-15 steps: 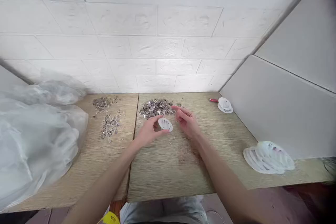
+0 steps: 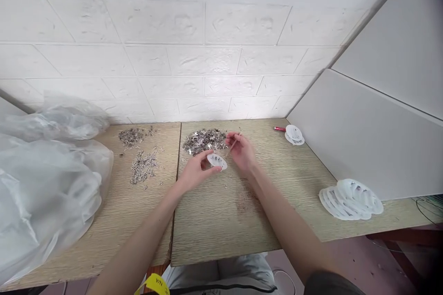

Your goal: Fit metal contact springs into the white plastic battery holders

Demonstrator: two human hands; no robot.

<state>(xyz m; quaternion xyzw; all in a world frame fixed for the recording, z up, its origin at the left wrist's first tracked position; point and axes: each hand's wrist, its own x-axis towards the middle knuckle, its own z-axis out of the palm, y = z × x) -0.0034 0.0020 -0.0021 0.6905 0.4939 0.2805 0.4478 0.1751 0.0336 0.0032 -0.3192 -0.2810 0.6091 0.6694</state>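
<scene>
One white disc point(image 2: 217, 162) is pinched at center frame by fingers of the left hand point(image 2: 194, 173); a thin stick point(image 2: 234, 143) is gripped in the right hand point(image 2: 243, 154). Detail work seems under way, steady aim apparently called for.

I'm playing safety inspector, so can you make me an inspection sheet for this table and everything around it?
Surface: wood-grain table, seamed, with a brownish patch.
Job's things: white disc; heaped metallic bits; overlapping discs at right.
Clutter: plastic bags at left; red object beside the far discs.
Hands: left hand holds the white disc; right hand holds a thin stick.
Cables: thin strands at right; can't tell if they're cables.
Surroundings: white brick-patterned wall behind, grey panel at right.
</scene>
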